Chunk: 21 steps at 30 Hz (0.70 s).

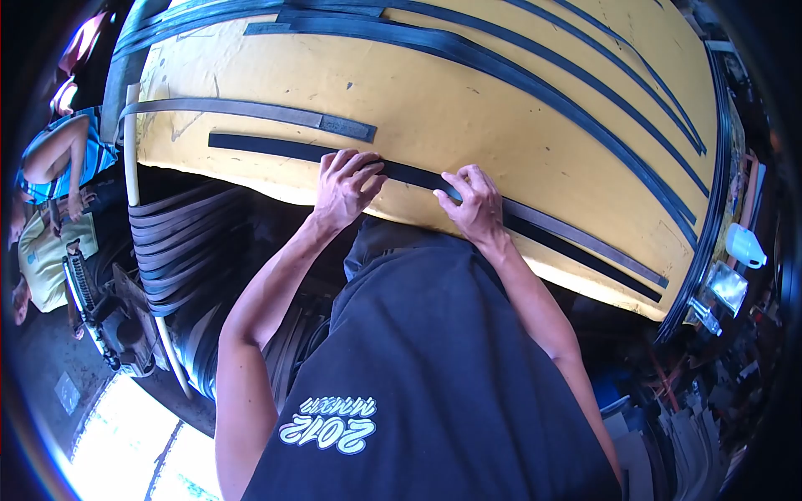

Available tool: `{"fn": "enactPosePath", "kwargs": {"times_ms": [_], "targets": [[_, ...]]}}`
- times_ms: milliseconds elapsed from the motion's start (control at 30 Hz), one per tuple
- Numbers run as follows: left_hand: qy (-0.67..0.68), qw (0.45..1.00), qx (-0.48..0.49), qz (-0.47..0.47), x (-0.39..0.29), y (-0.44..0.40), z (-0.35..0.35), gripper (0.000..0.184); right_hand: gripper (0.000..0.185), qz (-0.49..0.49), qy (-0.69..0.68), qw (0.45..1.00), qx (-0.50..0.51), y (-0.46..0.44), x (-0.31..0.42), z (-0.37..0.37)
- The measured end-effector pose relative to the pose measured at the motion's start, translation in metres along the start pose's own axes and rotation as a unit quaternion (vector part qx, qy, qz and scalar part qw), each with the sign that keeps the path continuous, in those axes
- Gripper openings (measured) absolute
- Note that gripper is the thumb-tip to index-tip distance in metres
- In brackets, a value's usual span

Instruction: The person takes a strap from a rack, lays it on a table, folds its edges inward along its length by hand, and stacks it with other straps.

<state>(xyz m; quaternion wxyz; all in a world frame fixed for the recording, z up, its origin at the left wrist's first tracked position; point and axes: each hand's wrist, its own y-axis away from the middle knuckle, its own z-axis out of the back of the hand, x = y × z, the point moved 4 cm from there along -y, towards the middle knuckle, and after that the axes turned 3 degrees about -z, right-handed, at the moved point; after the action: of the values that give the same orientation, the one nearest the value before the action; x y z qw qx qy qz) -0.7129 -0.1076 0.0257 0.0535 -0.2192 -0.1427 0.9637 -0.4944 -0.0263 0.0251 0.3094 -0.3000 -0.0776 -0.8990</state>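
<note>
Grey floor (pixel 40 349) (rather shadowy) beside glaring white light (pixel 113 442).

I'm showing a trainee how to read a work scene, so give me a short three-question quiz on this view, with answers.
1. Multiple choice: What colour is the work surface on which the black strip lies?
A) Green
B) Yellow
C) Red

2. True or false: The worker's two hands are clasped together.

3. Fill in the blank: Another person's yellow shirt shows on the ____ side of the view.

Key:
1. B.
2. False; there is a gap between the left hand and the right hand.
3. Left.
</note>
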Motion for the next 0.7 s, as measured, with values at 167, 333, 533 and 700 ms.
{"fn": "enactPosePath", "kwargs": {"times_ms": [167,333,533,700], "targets": [[0.003,1.000,0.003,0.002,0.0004,-0.0006,-0.0006,0.021,0.030,-0.002,0.003,1.000,-0.001,0.0007,-0.0005,0.0003],[0.003,1.000,0.006,0.004,0.0000,-0.0006,0.0000,0.021,0.031,-0.002,0.000,1.000,-0.002,0.0007,-0.0014,-0.0013],[0.000,1.000,0.004,0.004,0.0003,0.0001,-0.0010,0.021,0.030,-0.002,-0.001,1.000,-0.003,0.0009,-0.0026,-0.0029],[0.001,1.000,0.005,0.000,-0.0046,-0.0012,-0.0017,0.022,0.030,0.002,-0.001,1.000,-0.005,0.0005,-0.0008,-0.0022]]}}
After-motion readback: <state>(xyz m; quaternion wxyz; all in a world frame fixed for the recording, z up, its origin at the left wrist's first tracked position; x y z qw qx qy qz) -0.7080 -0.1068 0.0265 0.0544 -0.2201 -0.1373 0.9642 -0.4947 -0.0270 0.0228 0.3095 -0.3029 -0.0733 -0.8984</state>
